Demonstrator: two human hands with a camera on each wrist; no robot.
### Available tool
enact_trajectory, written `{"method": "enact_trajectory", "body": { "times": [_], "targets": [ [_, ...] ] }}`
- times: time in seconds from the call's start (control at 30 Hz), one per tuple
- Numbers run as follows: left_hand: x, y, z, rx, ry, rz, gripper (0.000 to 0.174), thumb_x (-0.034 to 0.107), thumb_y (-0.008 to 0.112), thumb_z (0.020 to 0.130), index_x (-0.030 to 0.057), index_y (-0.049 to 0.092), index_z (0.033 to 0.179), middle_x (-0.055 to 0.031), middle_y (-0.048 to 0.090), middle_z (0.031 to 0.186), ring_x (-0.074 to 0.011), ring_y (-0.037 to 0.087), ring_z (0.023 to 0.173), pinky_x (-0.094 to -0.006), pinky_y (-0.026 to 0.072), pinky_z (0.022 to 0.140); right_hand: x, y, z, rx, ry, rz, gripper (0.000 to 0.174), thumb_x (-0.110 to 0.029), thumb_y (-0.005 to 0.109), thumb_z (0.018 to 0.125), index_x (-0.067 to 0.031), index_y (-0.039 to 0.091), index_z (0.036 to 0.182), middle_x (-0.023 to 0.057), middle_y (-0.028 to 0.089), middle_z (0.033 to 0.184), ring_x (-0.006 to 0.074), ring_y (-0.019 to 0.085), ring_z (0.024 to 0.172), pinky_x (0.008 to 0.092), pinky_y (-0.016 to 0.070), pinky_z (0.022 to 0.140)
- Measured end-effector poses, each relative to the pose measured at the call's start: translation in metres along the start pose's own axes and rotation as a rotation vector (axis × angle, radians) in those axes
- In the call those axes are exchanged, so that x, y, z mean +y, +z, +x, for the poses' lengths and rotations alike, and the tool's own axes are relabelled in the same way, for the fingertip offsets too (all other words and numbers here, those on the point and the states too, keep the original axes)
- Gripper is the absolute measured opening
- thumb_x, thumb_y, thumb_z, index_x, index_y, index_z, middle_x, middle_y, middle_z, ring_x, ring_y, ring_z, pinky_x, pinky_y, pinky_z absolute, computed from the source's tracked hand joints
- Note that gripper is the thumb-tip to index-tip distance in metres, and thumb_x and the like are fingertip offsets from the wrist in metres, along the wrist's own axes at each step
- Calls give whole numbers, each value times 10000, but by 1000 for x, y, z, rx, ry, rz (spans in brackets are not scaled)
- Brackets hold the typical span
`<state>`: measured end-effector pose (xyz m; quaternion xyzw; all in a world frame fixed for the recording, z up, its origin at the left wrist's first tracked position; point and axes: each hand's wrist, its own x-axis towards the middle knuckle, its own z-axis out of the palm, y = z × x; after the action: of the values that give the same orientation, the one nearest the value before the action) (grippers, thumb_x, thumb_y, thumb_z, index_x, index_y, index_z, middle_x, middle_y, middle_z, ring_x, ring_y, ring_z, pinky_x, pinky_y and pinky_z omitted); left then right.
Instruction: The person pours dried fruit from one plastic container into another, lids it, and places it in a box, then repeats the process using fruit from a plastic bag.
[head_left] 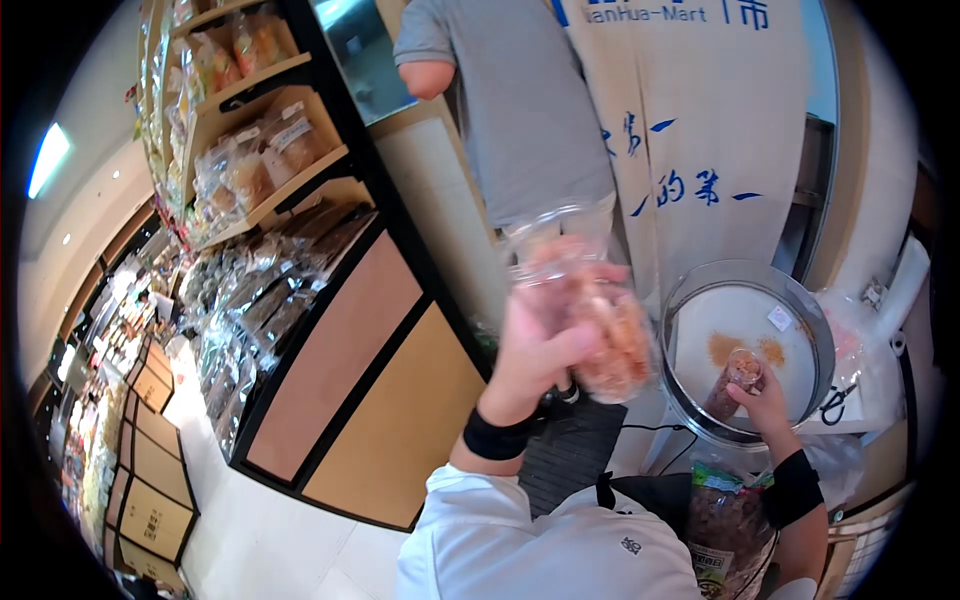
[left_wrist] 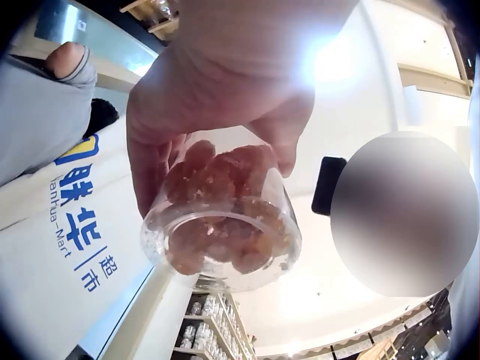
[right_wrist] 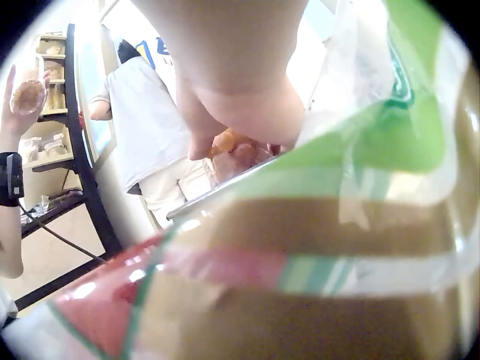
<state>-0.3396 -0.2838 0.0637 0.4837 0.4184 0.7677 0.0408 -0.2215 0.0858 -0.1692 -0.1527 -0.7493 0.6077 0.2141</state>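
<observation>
In the head view, the left hand (head_left: 538, 352) is at mid-frame, fingers and thumb curled round a clear container (head_left: 618, 352) of reddish pieces; motion blurs it, and no label on it can be made out. At lower right, the right hand (head_left: 768, 400) grips a second clear container (head_left: 721, 403), tilted inside a round metal-rimmed tray (head_left: 825, 385). A small white label (head_left: 780, 318) lies there near brown crumbs (head_left: 725, 350), its print too small to read. Scissors (head_left: 835, 403) lie just beside the tray. The white banner (head_left: 700, 130) at upper right reads "anHua-Mart" in blue, its first letters partly cut off, with "市" beside it and "的第一" lower down. A bag (head_left: 725, 525) at the bottom has green printing and a pale label, illegible here. Packets on the shelves (head_left: 297, 184) at upper left bear white labels, also unreadable.

In the left wrist view, the left hand's fingers wrap the container at centre, its clear round end towards the camera. The banner at left shows "联华", "超市" and "anHua-Mart".

In the right wrist view, the bag's green, red and white print fills the foreground without legible words. The right hand, upper middle, partly hides reddish pieces; the left hand holds its container at upper left.
</observation>
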Motion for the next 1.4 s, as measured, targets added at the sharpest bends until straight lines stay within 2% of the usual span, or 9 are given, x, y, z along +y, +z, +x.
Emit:
{"method": "enact_trajectory", "body": {
  "times": [0.23,0.37,0.7,0.97,1.03,1.07,1.17,1.27,1.4],
  "targets": [
    [34,-27,-2,34,136,136,905,656,560,931,-41,361,1473,-286,611,1265,-426,683,1057,-492,621,819,19,4,6,-19,-110,11,824,-207,899,780,10,453,1438,127,612,1328,232,588,1243,378,480,1049],
    [12,-34,8,150,-15,155,953,705,489,930,-45,346,1501,-294,557,1353,-438,604,1200,-553,524,993,-2,14,-2,43,-36,-116,856,-318,904,777,25,464,1426,146,624,1301,232,597,1211,368,480,1043],
    [-75,-22,36,19,-65,-80,848,588,549,962,-27,322,1499,-336,552,1335,-489,613,1175,-544,529,994,-30,16,-23,59,143,-295,1001,-469,863,778,43,393,1498,295,533,1423,419,504,1345,462,452,1087],
    [-135,41,37,-1,-249,-263,873,667,510,946,1,360,1490,-314,537,1349,-464,566,1230,-578,490,1027,-49,19,-47,144,169,-458,955,-412,854,808,71,382,1484,302,538,1408,366,547,1321,430,473,1078],
    [-147,58,27,-79,-221,-217,860,630,566,936,2,359,1485,-302,545,1344,-427,583,1225,-564,505,1034,-63,16,-55,166,181,-487,895,-360,844,840,59,382,1482,286,523,1431,338,533,1345,428,475,1080],
    [-146,63,25,-136,-315,-408,794,284,817,821,-23,406,1427,-232,638,1247,-297,655,1138,-412,533,990,-67,15,-61,204,135,-472,876,-385,835,839,63,413,1463,292,554,1389,352,559,1310,428,481,1067],
    [-159,83,18,-122,-379,-376,745,119,814,822,-15,407,1431,-141,581,1257,-244,650,1122,-352,543,951,-81,14,-77,312,27,-462,767,-388,789,882,52,467,1420,260,593,1351,347,586,1276,422,487,1049],
    [-179,108,4,-96,-389,-368,813,17,852,772,21,395,1444,-91,523,1254,-183,603,1099,-329,530,951,-110,6,-93,289,-73,92,802,-418,776,896,28,418,1458,184,561,1414,281,527,1342,398,415,1117],
    [-210,142,-22,-179,-415,-311,876,86,891,762,11,360,1455,-112,504,1291,-181,551,1189,-356,483,1031,-112,-10,-98,138,-374,-179,1082,-385,911,758,-3,283,1552,180,499,1479,263,499,1365,395,388,1131]
  ]
}}
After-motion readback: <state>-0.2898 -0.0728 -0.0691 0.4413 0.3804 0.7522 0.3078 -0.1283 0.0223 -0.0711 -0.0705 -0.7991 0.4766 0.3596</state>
